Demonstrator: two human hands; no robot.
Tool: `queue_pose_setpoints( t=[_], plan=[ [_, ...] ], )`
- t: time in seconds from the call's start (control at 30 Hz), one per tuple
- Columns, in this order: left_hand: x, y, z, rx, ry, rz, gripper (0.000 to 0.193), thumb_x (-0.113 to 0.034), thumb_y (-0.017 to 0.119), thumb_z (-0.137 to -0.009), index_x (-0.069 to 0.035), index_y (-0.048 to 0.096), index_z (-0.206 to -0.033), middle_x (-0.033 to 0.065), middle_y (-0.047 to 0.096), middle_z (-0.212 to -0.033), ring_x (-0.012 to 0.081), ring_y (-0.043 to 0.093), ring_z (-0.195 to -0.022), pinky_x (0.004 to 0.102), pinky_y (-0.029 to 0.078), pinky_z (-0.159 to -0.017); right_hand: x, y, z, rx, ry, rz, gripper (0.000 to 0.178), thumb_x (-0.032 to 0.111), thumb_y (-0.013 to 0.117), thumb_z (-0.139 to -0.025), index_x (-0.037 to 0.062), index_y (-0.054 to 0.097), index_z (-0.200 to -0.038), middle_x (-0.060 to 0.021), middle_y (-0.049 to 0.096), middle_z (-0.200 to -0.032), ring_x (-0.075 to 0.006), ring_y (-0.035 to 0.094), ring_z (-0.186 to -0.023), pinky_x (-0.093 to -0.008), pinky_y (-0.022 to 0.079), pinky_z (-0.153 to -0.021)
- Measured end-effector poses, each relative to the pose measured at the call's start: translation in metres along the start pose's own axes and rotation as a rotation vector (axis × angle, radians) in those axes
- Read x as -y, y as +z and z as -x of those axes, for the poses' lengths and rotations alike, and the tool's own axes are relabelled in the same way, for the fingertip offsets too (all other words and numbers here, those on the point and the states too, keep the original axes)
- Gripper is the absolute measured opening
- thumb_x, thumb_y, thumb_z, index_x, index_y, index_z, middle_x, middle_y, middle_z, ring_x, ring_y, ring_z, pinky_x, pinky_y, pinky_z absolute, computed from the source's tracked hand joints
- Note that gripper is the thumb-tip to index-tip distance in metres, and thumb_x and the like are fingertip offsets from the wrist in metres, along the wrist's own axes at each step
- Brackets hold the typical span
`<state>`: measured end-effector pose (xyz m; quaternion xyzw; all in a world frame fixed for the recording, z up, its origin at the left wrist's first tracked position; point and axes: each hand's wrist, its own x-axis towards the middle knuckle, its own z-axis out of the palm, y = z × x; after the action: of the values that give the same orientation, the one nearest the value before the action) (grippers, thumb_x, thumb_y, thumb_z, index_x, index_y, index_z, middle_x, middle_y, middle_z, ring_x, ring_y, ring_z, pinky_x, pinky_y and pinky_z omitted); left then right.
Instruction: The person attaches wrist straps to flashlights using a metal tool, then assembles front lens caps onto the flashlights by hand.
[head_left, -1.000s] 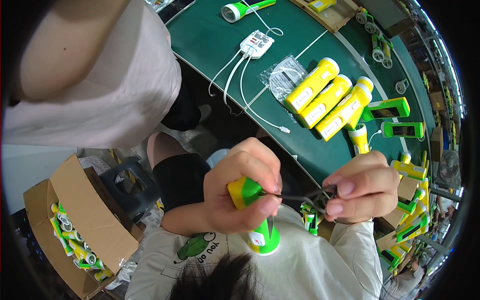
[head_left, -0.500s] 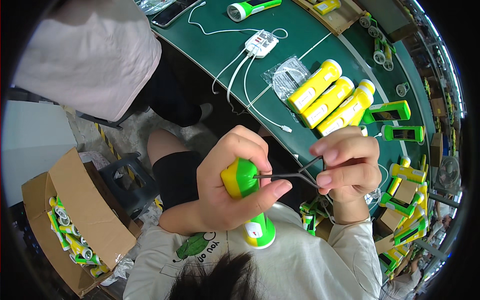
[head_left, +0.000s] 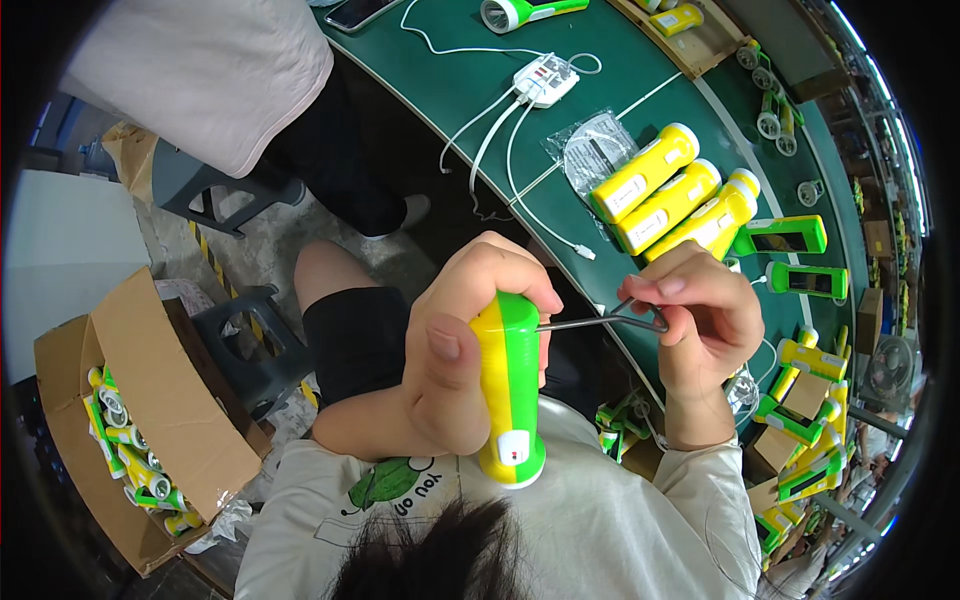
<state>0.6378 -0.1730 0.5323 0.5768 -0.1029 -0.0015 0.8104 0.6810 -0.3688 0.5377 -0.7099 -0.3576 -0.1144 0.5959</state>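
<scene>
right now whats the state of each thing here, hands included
left hand: wrapped around torch, gripping
torch: held upright off the table
right hand: fingers pinching wire tool
wire tool: tip touching torch side
yellow torches: three lying side by side on table
cardboard box: open, parts inside

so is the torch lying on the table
No, the left hand holds the torch up above the lap while the right hand pinches tweezers against it.
</scene>
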Motion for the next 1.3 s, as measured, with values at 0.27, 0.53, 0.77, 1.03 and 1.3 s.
queue_pose_setpoints(
  t=[0.27, 0.53, 0.77, 1.03, 1.3],
  plan=[
    [0.015, -0.007, -0.001, 0.109, 0.311, -0.359, 0.084, -0.074, 0.014, -0.082, 0.002, 0.046, -0.097, 0.0127, 0.042, -0.090, 0.0133, 0.052, -0.055, 0.0240, 0.048, -0.051, 0.015, -0.008, -0.008, -0.027, 0.677, -0.677, 0.027, 0.012, 0.067, -0.084, -0.0052, 0.057, -0.102, -0.0072, 0.058, -0.068, -0.0137, 0.062, -0.058, -0.0202, 0.049, -0.049],
    [0.004, 0.006, -0.003, 0.083, -0.227, 0.444, 0.069, -0.065, 0.022, -0.091, -0.001, 0.046, -0.096, 0.0104, 0.048, -0.082, 0.0131, 0.053, -0.060, 0.0251, 0.048, -0.051, -0.010, 0.000, -0.005, 0.078, 0.149, -0.848, 0.024, 0.016, 0.071, -0.079, -0.0039, 0.064, -0.091, -0.0108, 0.062, -0.070, -0.0199, 0.061, -0.056, -0.0291, 0.050, -0.049],
    [0.001, 0.005, -0.002, 0.010, -0.338, 0.466, 0.068, -0.065, 0.017, -0.092, -0.004, 0.048, -0.095, 0.0073, 0.049, -0.073, 0.0116, 0.051, -0.056, 0.0250, 0.046, -0.050, -0.017, -0.002, -0.008, 0.097, -0.148, -0.369, 0.036, 0.025, 0.068, -0.079, -0.0047, 0.064, -0.097, -0.0118, 0.063, -0.076, -0.0218, 0.065, -0.065, -0.0298, 0.053, -0.054],
    [0.000, -0.003, -0.002, -0.060, -0.223, 0.163, 0.078, -0.073, 0.012, -0.086, -0.002, 0.045, -0.095, 0.0096, 0.045, -0.087, 0.0134, 0.051, -0.056, 0.0254, 0.046, -0.047, -0.027, 0.014, 0.013, -0.078, -0.048, -0.012, 0.042, 0.033, 0.062, -0.085, -0.0029, 0.060, -0.107, -0.0066, 0.058, -0.070, -0.0136, 0.057, -0.058, -0.0226, 0.044, -0.052],
    [0.003, -0.007, -0.001, -0.066, -0.204, -0.015, 0.083, -0.076, 0.010, -0.083, -0.002, 0.047, -0.095, 0.0066, 0.048, -0.087, 0.0108, 0.051, -0.058, 0.0233, 0.044, -0.049, -0.027, 0.019, 0.014, -0.074, 0.043, -0.021, 0.038, 0.031, 0.053, -0.094, -0.0062, 0.059, -0.100, -0.0056, 0.054, -0.069, -0.0103, 0.050, -0.053, -0.0219, 0.039, -0.049]
  ],
)
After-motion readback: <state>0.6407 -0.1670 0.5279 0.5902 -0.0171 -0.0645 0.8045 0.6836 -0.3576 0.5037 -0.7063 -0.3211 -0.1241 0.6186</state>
